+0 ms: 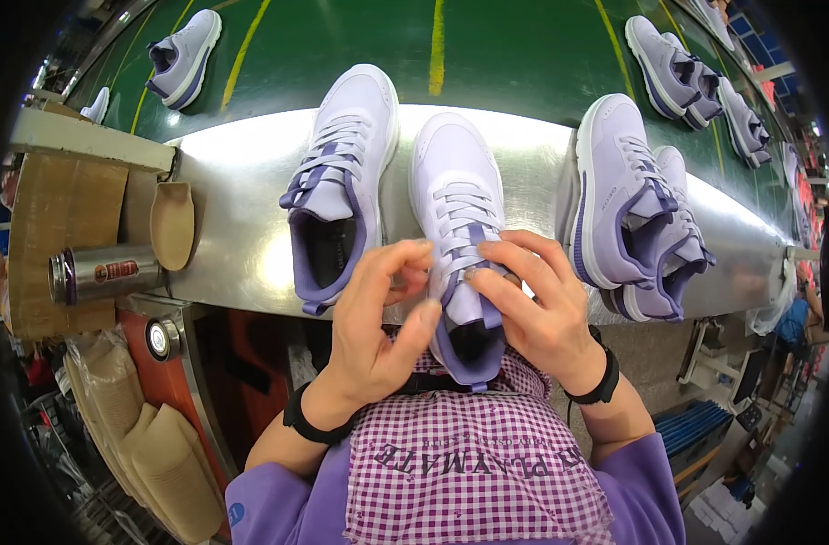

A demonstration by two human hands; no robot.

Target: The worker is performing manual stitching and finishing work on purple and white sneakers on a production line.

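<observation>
A pale lilac sneaker (pixel 457 168) lies toe away from me at the edge of the metal ledge, its heel overhanging toward my apron. My right hand (pixel 542 304) grips its upper on the right side, fingertips on the top laces beside the dark purple lace loop; the thumb is hidden. Along the sneaker's left side is my left hand (pixel 378 318), fingers curved and thumb apart, with nothing visible between them. Another laced lilac sneaker (pixel 355 109) rests to the left, its dark insole showing. Two more stand together on the right, the nearer sneaker (pixel 610 136) partly covering the other.
Beyond the metal ledge (pixel 224 218) runs a green surface (pixel 514 54) with yellow lines and more lilac sneakers. A steel flask (pixel 115 274) and a tan insole-shaped piece (pixel 172 225) are at left, beside cardboard (pixel 65 227). Stacked tan pieces (pixel 174 463) sit lower left.
</observation>
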